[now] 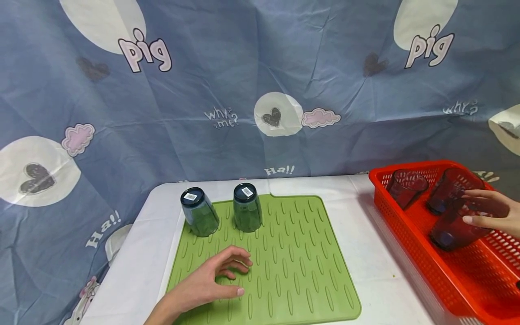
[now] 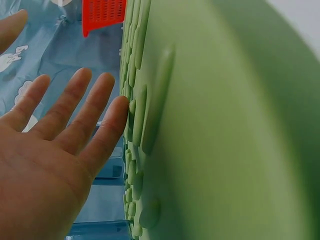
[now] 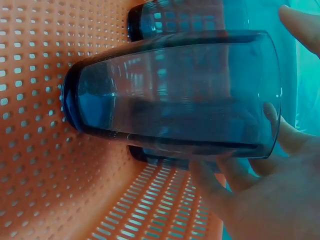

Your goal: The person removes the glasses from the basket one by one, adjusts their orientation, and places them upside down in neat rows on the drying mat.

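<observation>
My left hand [image 1: 211, 280] hovers low over a green ridged drying mat [image 1: 300, 289], its fingers spread loosely and holding nothing. Behind it, two dark-tinted drinking glasses [image 1: 201, 216] [image 1: 247, 210] stand upside down on the mat's far left part, labels on their bases. At the far right, my right hand [image 1: 493, 212] reaches into a red plastic basket [image 1: 414, 266] at the mouth of the nearest glass [image 1: 455, 230]. In the right wrist view, the fingers lie along the far side of that glass [image 3: 170, 100], while the thumb [image 3: 302, 27] stands apart from its rim.
Two more tinted glasses [image 1: 407, 185] [image 1: 451, 185] stand at the back of the basket. A white cloth [image 1: 378, 257] covers the table between mat and basket. A blue printed curtain [image 1: 227, 81] hangs behind the table.
</observation>
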`<state>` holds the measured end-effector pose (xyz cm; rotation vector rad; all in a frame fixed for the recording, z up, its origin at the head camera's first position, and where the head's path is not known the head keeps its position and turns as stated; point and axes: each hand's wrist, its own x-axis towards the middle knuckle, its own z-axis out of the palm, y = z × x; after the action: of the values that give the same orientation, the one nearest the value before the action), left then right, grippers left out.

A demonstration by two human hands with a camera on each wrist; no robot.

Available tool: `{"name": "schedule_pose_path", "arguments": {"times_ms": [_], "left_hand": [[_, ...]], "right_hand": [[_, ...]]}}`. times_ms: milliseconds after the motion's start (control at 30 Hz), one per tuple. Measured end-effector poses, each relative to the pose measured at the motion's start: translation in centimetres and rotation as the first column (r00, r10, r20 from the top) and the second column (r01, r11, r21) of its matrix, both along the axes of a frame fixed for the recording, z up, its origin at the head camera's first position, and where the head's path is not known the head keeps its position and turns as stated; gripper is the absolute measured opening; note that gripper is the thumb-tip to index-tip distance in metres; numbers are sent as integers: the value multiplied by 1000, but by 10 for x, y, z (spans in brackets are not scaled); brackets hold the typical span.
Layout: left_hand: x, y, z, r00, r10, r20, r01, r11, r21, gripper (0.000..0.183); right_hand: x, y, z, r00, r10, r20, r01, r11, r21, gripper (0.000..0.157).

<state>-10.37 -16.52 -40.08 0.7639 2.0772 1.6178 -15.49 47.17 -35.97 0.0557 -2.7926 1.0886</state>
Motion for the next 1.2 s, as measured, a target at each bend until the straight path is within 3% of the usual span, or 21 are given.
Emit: {"name": "schedule_pose_path", "arguments": {"times_ms": [333, 500, 633, 967, 1200], "left_hand": [[0, 0, -1, 1000, -1, -3, 1, 1000, 2, 53], [0, 0, -1, 1000, -4, 7, 4, 1000, 5, 53], [0, 0, 0, 1000, -2, 10, 2, 1000, 9, 53], [0, -1, 0, 1000, 8, 7, -8, 1000, 13, 53], [0, -2, 0, 1000, 0, 0, 0, 1000, 21, 53]], "right_hand": [[-6, 4, -2, 996, 31, 82, -36, 998, 55, 82], [-6, 4, -6, 997, 55, 60, -58, 997, 43, 85], [-4, 0, -5, 999, 24, 39, -25, 999, 48, 85], [-3, -1, -7, 999, -50, -11, 50, 999, 5, 63], [-5, 8, -13, 999, -37, 2, 37, 998, -49, 68]]}}
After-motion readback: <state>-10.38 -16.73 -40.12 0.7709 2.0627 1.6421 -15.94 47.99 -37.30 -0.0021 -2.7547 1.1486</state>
